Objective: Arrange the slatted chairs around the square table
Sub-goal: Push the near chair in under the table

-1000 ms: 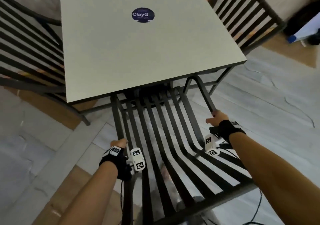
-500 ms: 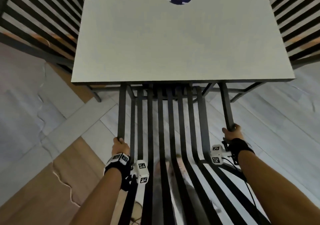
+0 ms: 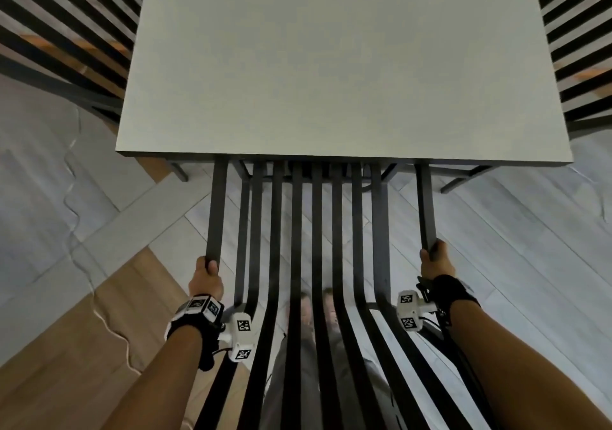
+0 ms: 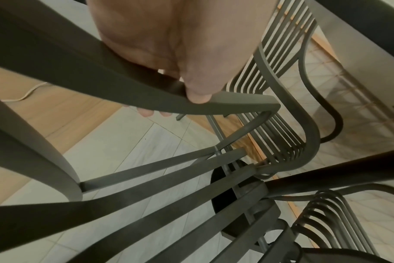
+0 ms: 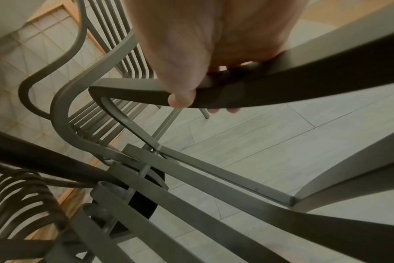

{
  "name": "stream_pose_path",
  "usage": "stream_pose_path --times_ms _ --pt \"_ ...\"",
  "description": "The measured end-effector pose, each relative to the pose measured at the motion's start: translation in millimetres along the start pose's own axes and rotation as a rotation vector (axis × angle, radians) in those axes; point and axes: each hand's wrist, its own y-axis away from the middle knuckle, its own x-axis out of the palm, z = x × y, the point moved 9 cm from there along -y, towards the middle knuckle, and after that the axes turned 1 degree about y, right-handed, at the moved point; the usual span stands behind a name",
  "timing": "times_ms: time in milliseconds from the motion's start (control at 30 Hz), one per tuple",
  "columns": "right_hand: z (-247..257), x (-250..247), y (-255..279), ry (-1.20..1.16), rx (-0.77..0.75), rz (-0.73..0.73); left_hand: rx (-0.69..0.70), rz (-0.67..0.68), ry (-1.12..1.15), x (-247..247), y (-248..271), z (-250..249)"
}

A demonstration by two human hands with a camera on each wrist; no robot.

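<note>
Shift: since 1 second ago, the dark metal slatted chair we are holding is turning from a skewed angle to square with the table edge, and its front is now sliding under the pale square tabletop.
Left hold: our left hand is curling round the chair's left armrest; the left wrist view shows the thumb pressing on top of the flat bar and fingertips peeking out beneath it.
Right hold: our right hand is wrapping the right armrest the same way, thumb on top and fingertips under the bar.
Why both arms: we are gripping the 2 armrests at matching points, probably so the chair is steering straight and not swinging to one side.
Chair position: it is sitting at the near side of the table, centred between the table's near corners, with the slat fronts hidden under the top and the backrest down by our forearms.
Chair look: we are seeing narrow, flat, parallel slats in a matte dark grey finish, curving from seat up into back, with floor showing through the gaps; the armrests are flat bars that bend round at the front.
Neighbours: 2 more slatted chairs, one at the left side and one at the right side, are standing against the table.
Progress: we are judging this chair as nearly tucked in.
</note>
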Motion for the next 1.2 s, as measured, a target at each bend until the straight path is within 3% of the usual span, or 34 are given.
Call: stream_pose_path --times_ms 367,500,633,800,966,1133,1200 --pt "-13.0 -2.9 0.7 0.019 -0.010 -0.046 -0.027 0.051 -0.028 3.1 11.0 1.6" --pt "-8.7 -11.5 9.2 0.134 -0.026 -0.080 -0.026 0.102 -0.043 3.0 11.4 -2.7" --pt "3.4 -33.6 26.9 0.200 -0.115 -0.157 0.031 0.097 -0.183 -6.5 20.2 -25.6" --pt "10.6 -67.4 41.3 0.140 -0.185 -0.197 0.220 0.094 -0.393 -21.7 68.2 -80.0" --pt "27.6 -109.3 49.7 0.028 -0.324 -0.219 0.361 0.118 -0.296 -56.3 129.6 -83.0" --pt "32.8 -162.7 58.2 -0.015 -0.492 -0.224 0.343 0.119 -0.262 -87.6 226.5 -69.7" --pt "28.4 -187.1 58.9 -0.043 -0.552 -0.222 0.401 0.099 -0.275 -80.6 268.2 -85.0"
